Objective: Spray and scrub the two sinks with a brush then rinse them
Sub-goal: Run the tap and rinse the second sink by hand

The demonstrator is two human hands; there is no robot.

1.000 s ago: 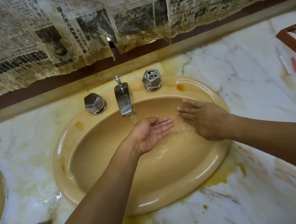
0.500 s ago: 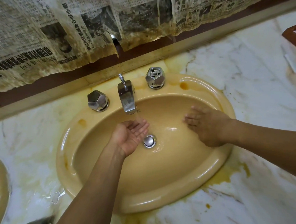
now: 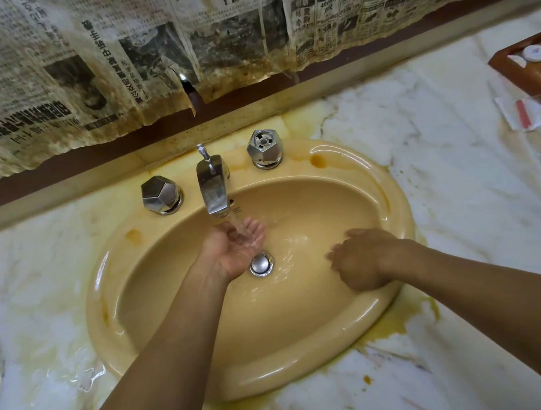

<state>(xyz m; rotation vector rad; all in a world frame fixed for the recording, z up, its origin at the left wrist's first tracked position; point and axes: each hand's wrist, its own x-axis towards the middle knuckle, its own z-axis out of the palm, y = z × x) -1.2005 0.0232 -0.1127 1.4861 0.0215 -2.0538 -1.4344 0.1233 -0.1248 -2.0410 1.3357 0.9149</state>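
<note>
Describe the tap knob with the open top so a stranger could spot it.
Find the tan oval sink in the marble counter, then the chrome spout at its back rim. Two faceted chrome knobs flank the spout; the one wanted is the right knob. Unlike the left knob, whose top is closed, its top is open, showing a recessed hub.

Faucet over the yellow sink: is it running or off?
Running. A stream falls from the faucet into the cupped left hand, and water ripples across the sink basin.
</note>
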